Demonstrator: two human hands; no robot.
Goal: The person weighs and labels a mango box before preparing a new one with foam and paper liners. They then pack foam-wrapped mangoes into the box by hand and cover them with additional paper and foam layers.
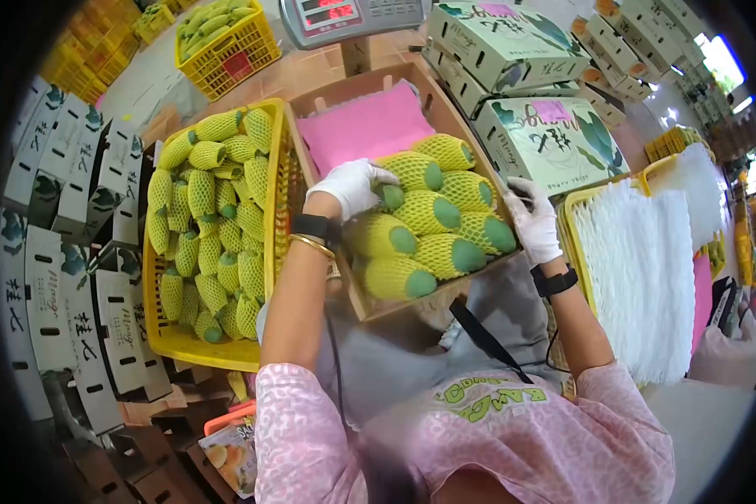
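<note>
An open cardboard box [363,304] is tilted in front of me, with several green mangoes [426,211] in yellow foam nets lying in rows, their bare green ends toward the lower right. My left hand [350,188], in a white glove, reaches over the box's left side. Its fingers are closed on a netted mango [390,196] at the left of the rows; part of that mango is hidden. My right hand [532,220], also gloved, is at the box's right wall, fingers bent over the rim. A pink pad [364,126] covers the far end inside the box.
Left stands a yellow crate [278,193] of netted mangoes, with upright printed cartons [71,311] beyond. Printed mango boxes [554,147] are stacked at the right, near white foam nets [638,277]. A scale [353,18] and another mango crate [231,63] are behind.
</note>
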